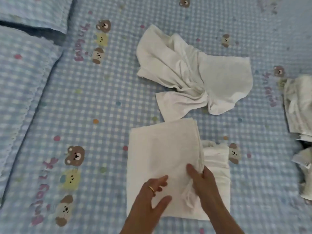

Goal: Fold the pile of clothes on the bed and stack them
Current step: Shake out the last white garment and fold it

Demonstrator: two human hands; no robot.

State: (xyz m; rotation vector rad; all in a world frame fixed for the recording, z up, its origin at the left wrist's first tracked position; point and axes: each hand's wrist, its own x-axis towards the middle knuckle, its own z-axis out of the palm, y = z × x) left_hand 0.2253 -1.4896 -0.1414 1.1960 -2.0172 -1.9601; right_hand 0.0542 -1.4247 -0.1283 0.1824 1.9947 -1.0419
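Note:
A folded white garment [157, 152] lies flat on the bed near me, partly covering another folded white piece [217, 166] to its right. My left hand [152, 196], with a gold ring, rests on the near part of the top garment with fingers loosely spread. My right hand [202, 181] grips the top garment's right edge, thumb on top and fingers tucked under the fold. A crumpled white garment [190, 71] lies unfolded farther away, at the middle of the bed.
The bed [94, 102] has a blue checked sheet with bear prints. Two pillows [20, 68] lie at the left. More crumpled white clothes [298, 105] sit at the right edge of the view.

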